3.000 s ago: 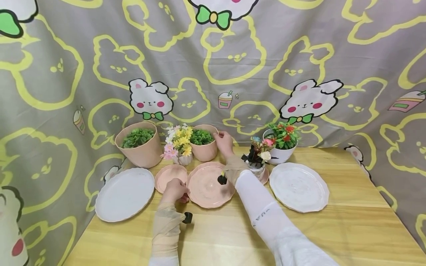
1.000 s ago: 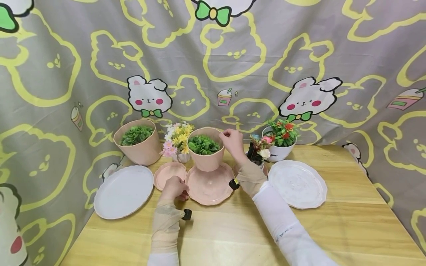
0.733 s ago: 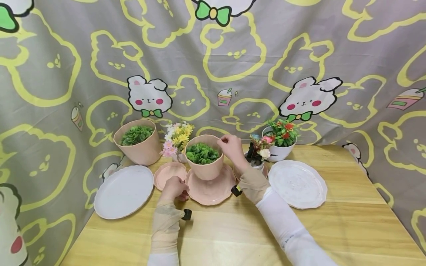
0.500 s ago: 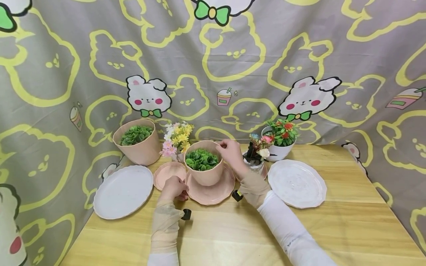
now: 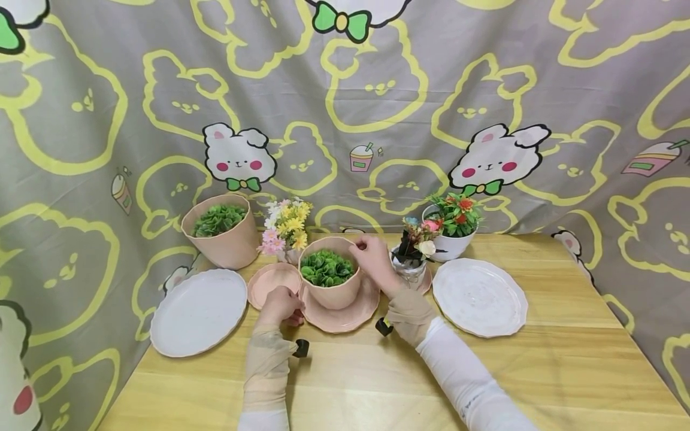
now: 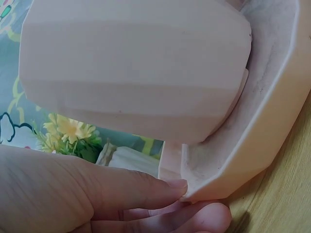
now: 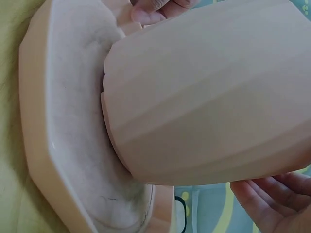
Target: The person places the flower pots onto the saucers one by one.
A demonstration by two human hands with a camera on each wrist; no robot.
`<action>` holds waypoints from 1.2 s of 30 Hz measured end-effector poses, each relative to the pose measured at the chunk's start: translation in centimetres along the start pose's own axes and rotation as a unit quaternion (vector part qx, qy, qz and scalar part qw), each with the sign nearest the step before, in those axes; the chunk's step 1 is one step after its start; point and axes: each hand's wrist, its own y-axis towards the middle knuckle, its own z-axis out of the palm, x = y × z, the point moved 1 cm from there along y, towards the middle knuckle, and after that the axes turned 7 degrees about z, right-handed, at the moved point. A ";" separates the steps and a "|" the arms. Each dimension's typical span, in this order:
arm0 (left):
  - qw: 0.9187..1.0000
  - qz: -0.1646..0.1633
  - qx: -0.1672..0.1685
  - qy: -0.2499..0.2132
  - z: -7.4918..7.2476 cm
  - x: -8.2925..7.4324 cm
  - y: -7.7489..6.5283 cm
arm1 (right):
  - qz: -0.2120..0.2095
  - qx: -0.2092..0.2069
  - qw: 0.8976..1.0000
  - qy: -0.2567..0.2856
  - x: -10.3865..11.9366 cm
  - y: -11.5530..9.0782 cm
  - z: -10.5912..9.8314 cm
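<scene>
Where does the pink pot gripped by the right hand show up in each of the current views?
Head: the pink pot is slightly left of and below centre.
Left wrist: the pink pot fills the upper left and middle, turned sideways.
Right wrist: the pink pot spans the middle to the right edge.
Shared landmark: the pink plate under it, its rim pinched by the left hand.

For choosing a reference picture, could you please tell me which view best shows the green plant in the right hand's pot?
The head view: it looks down into the pink pot, showing the green plant inside. Both wrist views show the pot's outer wall but none of the plant.
</scene>
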 end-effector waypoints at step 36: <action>0.991 0.069 -0.084 0.080 -2.0 -1.0 -1.2 | -0.053 0.015 0.997 0.059 2.8 -2.6 -7.4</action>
